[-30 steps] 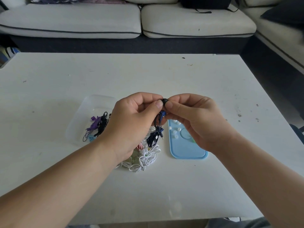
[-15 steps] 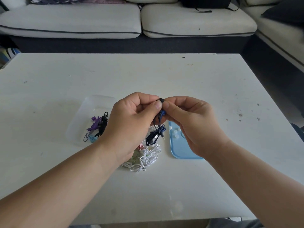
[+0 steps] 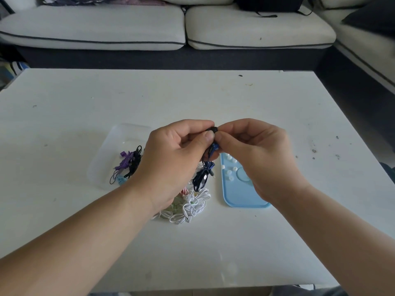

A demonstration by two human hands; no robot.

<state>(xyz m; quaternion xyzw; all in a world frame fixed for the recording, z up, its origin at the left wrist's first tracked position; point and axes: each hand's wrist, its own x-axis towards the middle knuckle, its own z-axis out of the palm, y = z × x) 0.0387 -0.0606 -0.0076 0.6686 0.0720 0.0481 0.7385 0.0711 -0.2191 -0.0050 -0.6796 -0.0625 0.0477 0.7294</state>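
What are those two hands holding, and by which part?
A bundled dark blue earphone. The left hand and right hand both pinch its black earbud at the top; the coiled cable hangs below.

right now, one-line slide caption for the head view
Left hand and right hand pinch a dark blue earphone above the white table, near a blue lid.

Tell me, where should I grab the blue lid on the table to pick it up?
Pinch the blue lid by its near short edge, coming in from your side. It lies flat, that end is bare, and the small white ear tips sit at the far end, so lift it level.
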